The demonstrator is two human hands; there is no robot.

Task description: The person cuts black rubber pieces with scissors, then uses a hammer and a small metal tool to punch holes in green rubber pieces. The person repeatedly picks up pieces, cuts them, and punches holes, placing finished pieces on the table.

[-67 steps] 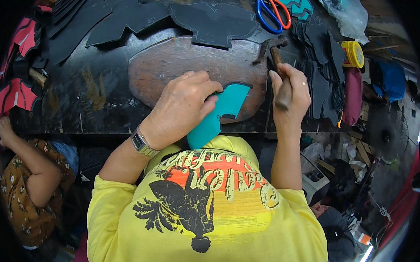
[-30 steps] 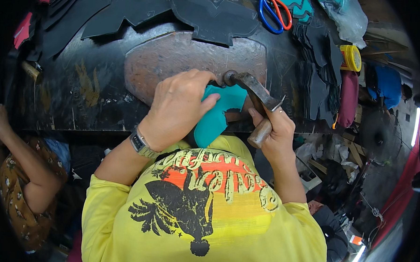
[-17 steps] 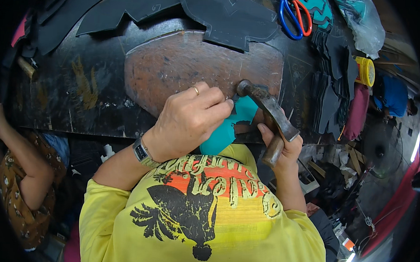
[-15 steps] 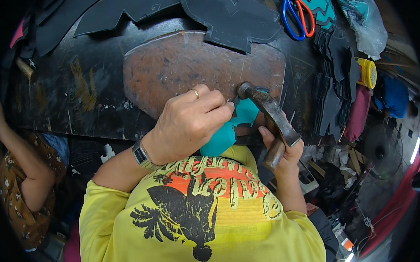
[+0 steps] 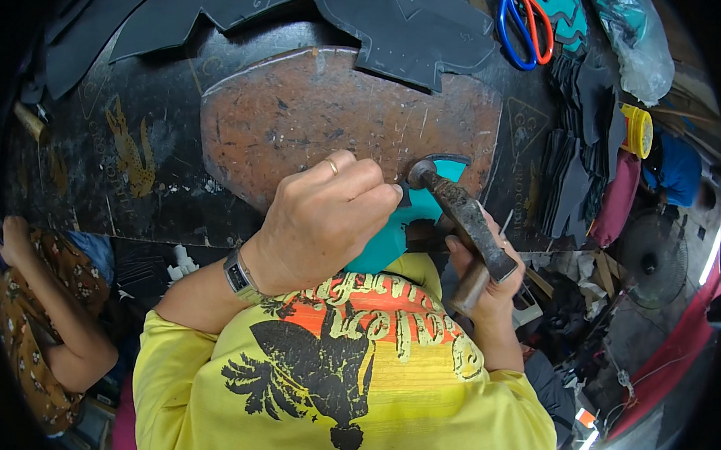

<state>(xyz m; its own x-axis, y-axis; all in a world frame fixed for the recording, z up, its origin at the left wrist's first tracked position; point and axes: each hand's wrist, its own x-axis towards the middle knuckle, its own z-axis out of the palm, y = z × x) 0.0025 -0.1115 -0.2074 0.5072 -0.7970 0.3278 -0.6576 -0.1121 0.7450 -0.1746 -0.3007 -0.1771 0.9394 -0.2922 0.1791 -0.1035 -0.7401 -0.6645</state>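
Note:
My left hand (image 5: 328, 220), with a ring and a wristwatch, is closed in a pinch on the edge of a teal-and-black cut sheet piece (image 5: 385, 240). This piece lies over the near edge of a worn brown board (image 5: 301, 118) and hangs down toward my lap. My right hand (image 5: 499, 283) is wrapped round a hammer (image 5: 462, 205). The hammer's round face rests on or just above the piece, right of my left fingertips; its wooden handle points down toward me. A thin metal spike (image 5: 507, 222) sticks up beside my right fingers; its lower part is hidden.
Large black cut sheets (image 5: 417, 38) cover the far side of the dark table (image 5: 73, 164). Scissors (image 5: 520, 31) with blue and red handles lie far right, near stacked black pieces (image 5: 568, 170) and a yellow tub (image 5: 638, 131). Another person's arm (image 5: 59, 316) is at the left edge.
The hammer face sits slightly lower in the picture, and more teal shows beyond it. My left hand keeps its pinch. At the left, the other person's arm has shifted. The whole view has moved slightly.

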